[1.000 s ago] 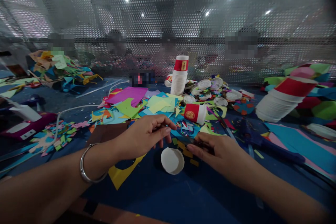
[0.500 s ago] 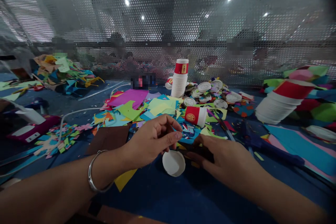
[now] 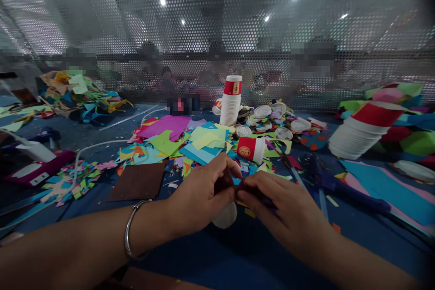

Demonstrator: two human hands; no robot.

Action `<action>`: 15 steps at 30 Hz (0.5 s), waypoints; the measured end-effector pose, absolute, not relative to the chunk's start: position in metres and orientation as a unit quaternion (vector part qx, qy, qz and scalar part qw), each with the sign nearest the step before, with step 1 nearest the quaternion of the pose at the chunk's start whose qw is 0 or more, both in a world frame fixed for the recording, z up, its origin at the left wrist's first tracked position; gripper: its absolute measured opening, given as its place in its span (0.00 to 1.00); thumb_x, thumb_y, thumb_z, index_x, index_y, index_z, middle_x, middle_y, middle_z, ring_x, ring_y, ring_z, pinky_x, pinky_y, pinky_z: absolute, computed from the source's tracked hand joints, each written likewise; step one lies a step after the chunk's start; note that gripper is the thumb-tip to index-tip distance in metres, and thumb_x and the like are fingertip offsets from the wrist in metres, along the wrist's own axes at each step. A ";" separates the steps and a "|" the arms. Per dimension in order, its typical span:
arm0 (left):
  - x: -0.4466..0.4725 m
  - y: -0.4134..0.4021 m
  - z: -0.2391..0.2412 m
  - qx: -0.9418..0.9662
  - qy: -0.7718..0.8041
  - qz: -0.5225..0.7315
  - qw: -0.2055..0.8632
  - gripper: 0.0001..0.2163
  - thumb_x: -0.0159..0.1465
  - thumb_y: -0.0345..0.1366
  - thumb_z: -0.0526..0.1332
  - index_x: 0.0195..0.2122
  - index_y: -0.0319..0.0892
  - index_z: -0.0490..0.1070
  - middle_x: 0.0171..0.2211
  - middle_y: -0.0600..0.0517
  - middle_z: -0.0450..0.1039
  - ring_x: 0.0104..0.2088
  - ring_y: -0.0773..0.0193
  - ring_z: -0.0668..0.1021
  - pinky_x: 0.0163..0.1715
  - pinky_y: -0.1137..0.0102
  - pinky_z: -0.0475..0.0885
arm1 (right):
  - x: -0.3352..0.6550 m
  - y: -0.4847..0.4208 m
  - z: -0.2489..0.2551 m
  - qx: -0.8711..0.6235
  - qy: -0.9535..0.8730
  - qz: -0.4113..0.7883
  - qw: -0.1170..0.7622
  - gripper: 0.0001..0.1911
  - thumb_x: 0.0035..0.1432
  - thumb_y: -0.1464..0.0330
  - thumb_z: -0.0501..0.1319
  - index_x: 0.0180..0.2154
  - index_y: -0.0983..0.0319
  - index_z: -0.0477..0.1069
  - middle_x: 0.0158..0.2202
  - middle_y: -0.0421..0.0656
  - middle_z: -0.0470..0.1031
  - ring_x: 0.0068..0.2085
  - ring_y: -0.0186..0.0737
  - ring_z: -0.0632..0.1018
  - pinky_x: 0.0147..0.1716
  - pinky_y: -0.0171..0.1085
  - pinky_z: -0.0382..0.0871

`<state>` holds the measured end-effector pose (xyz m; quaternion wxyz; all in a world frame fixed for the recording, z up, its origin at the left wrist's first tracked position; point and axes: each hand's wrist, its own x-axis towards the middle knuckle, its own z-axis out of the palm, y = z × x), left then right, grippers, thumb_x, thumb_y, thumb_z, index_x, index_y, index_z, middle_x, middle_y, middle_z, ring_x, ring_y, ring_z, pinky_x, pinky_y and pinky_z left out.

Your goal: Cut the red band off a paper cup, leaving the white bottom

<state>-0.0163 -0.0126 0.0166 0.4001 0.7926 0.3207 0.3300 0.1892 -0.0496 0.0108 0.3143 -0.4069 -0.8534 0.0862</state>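
Observation:
My left hand (image 3: 204, 195), with a silver bangle at the wrist, has thumb and fingers curled into a pinch above the blue table (image 3: 251, 253). Facing it, my right hand (image 3: 282, 204) is also pinched, and the fingertips of both meet. Whatever lies between them is too small and dark to make out. Beneath my left hand a white paper disc (image 3: 226, 218) with a raised rim, like a cut cup bottom, is partly covered. Just beyond the fingers a red and white paper cup (image 3: 251, 149) lies on its side among coloured paper scraps (image 3: 204, 138).
A tall stack of paper cups (image 3: 231, 104) stands behind, and another stack (image 3: 367, 129) leans at right. Several white discs (image 3: 283, 133) lie heaped with scraps. A blue glue gun (image 3: 346, 192) is at right, brown paper (image 3: 137, 182) at left, a perforated screen (image 3: 204, 22) behind.
My hands have come together, the left moving right and down over the white disc, the right moving left. Their fingertips now meet, and the yellow paper under my left forearm is hidden.

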 end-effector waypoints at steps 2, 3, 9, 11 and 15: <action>-0.014 -0.014 0.016 0.789 0.323 0.326 0.409 0.09 0.66 0.35 0.63 0.45 0.45 0.66 0.30 0.58 0.70 0.30 0.69 0.73 0.29 0.72 0.66 | 0.191 -0.048 0.010 -0.391 -0.857 0.089 0.325 0.11 0.73 0.69 0.53 0.36 0.59 0.68 0.32 0.38 0.72 0.32 0.36 0.73 0.32 0.35 0.63; -0.013 -0.014 0.015 0.782 0.327 0.328 0.417 0.10 0.66 0.37 0.64 0.45 0.45 0.66 0.30 0.58 0.69 0.30 0.69 0.73 0.29 0.72 0.66 | 0.192 -0.047 0.010 -0.387 -0.856 0.086 0.331 0.11 0.73 0.70 0.52 0.35 0.59 0.68 0.31 0.38 0.71 0.32 0.35 0.73 0.31 0.35 0.63; -0.012 -0.012 0.014 0.736 0.337 0.341 0.478 0.10 0.65 0.37 0.65 0.46 0.44 0.69 0.35 0.55 0.73 0.33 0.68 0.75 0.32 0.71 0.69 | 0.196 -0.044 0.015 -0.435 -0.825 0.124 0.339 0.12 0.73 0.68 0.53 0.35 0.59 0.70 0.28 0.37 0.71 0.29 0.33 0.72 0.29 0.33 0.63; -0.014 -0.011 0.014 0.730 0.341 0.349 0.478 0.10 0.64 0.36 0.65 0.45 0.43 0.70 0.35 0.54 0.74 0.34 0.67 0.75 0.33 0.71 0.70 | 0.195 -0.045 0.016 -0.436 -0.821 0.140 0.342 0.11 0.73 0.68 0.54 0.37 0.58 0.71 0.30 0.36 0.72 0.30 0.32 0.73 0.30 0.33 0.63; -0.015 -0.009 0.013 0.716 0.339 0.348 0.502 0.09 0.64 0.38 0.66 0.43 0.42 0.71 0.34 0.54 0.75 0.34 0.68 0.75 0.33 0.72 0.70 | 0.193 -0.046 0.017 -0.432 -0.821 0.154 0.341 0.10 0.72 0.68 0.55 0.37 0.57 0.72 0.30 0.35 0.74 0.29 0.32 0.73 0.30 0.32 0.63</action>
